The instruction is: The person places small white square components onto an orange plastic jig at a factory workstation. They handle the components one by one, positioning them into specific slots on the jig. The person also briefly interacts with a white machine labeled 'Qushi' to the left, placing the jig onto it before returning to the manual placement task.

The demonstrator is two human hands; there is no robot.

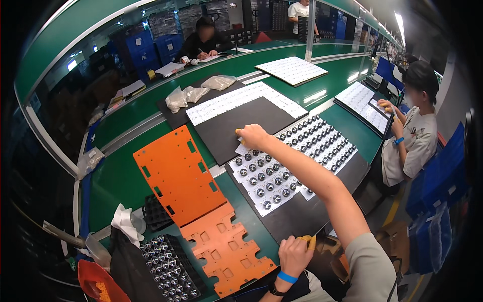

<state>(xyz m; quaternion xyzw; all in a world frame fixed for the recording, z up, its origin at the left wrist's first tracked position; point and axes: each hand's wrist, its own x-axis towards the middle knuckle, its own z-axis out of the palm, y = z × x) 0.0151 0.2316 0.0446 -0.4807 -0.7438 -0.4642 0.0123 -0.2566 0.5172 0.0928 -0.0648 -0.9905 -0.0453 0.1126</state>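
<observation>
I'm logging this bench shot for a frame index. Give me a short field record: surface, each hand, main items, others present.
surface: green workbench
right hand: reaching forward, resting at the far left corner of the white board of round lenses
left hand: near the body, at the board's black mat, yellow fingertip cover
left of board: two orange plates
lower left: black tray of lenses
others: seated co-worker at right

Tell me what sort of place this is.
Most likely an electronics assembly line in a factory: a long green workbench, white panels studded with small round lenses, orange jig plates, and a co-worker at the next station.
</observation>
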